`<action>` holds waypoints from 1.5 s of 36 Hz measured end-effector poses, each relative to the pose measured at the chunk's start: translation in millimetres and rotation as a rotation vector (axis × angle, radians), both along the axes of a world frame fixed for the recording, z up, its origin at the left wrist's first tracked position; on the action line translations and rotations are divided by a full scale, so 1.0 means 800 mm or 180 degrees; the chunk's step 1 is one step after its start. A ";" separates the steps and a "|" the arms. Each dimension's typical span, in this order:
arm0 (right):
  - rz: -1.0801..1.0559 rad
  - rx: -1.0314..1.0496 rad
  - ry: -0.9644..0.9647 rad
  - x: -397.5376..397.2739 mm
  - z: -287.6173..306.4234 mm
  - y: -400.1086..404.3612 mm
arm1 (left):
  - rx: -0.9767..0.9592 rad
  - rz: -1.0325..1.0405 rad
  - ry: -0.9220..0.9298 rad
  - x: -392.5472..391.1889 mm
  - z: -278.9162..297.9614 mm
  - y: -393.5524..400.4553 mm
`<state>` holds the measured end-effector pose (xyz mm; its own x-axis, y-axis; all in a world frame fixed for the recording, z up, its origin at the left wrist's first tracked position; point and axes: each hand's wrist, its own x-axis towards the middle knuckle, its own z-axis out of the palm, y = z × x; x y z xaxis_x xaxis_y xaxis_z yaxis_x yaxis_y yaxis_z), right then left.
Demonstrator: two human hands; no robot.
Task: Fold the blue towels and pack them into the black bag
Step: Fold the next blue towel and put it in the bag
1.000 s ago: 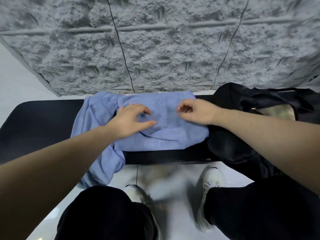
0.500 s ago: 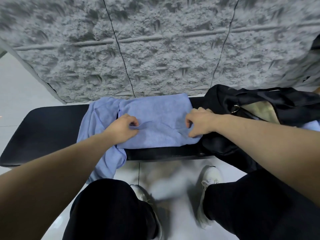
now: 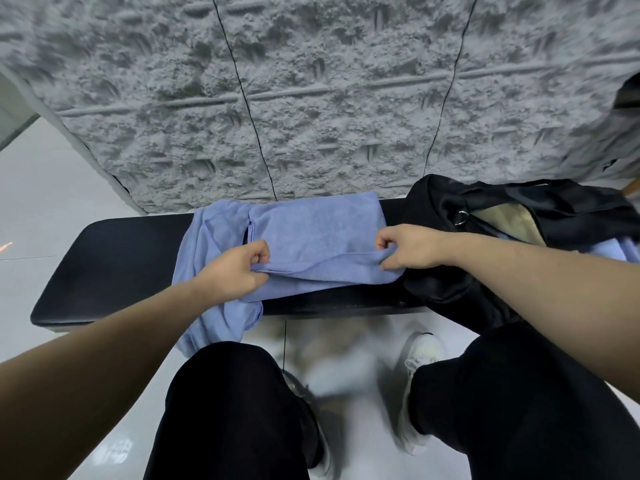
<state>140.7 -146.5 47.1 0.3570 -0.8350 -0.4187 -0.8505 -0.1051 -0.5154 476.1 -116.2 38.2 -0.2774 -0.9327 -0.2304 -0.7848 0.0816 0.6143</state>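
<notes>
While both hands (image 3: 239, 271) (image 3: 408, 249) pinch the towel (image 3: 311, 233) fold's ends, keep edges aligned, then lay it flat on the bench (image 3: 114, 268).

Count: three towels, one bag, one worktop, two hands.

One towel (image 3: 311, 230) lies flat on the worktop (image 3: 114, 258), a second towel (image 3: 221, 317) hangs off its front edge, a third towel (image 3: 609, 249) shows in the bag (image 3: 446, 209); left hand (image 3: 239, 268), right hand (image 3: 405, 247), two shoes.
</notes>
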 end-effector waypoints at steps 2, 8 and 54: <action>-0.0054 -0.0065 -0.0188 -0.006 0.004 0.013 | -0.0055 0.0030 -0.0082 0.003 0.003 0.007; -0.0022 -0.0189 -0.0200 -0.023 0.021 0.052 | 0.0132 -0.0157 -0.0352 0.005 0.022 0.040; -0.0078 -0.1057 0.2007 0.023 0.010 -0.039 | -0.0447 0.1199 -0.0078 -0.036 -0.015 -0.058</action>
